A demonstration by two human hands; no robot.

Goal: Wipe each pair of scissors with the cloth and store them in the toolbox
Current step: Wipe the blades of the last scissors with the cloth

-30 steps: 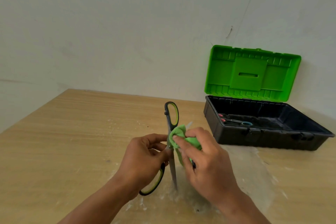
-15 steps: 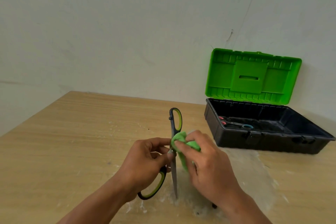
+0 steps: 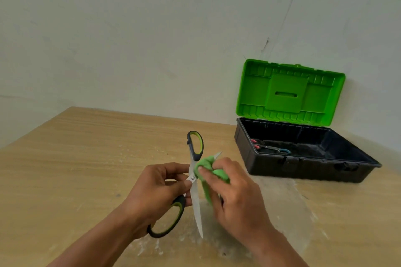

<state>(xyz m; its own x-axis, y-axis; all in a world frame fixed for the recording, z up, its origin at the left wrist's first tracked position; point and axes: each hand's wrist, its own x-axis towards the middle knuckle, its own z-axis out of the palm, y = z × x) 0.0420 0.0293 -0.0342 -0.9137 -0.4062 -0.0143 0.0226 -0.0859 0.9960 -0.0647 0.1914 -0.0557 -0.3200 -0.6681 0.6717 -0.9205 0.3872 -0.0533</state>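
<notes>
My left hand (image 3: 156, 188) pinches a pair of black-and-green scissors (image 3: 196, 204) at the pivot, held spread wide above the table. One blade points down toward me; the other blade's tip shows past the cloth. My right hand (image 3: 236, 197) grips a green cloth (image 3: 207, 166) wrapped round that second blade, just right of the pivot. The toolbox (image 3: 303, 171), black with a green lid standing up, sits at the right rear. Inside it lie scissors (image 3: 271, 148) with red and blue handles.
The wooden table (image 3: 76, 158) carries white dusty smears under my hands and toward the toolbox. A pale wall rises close behind the table and the toolbox lid leans against it.
The scissors' upper handle has swung left and the blades have spread wider. The cloth has slid along the far blade near the pivot. The camera has shifted slightly.
</notes>
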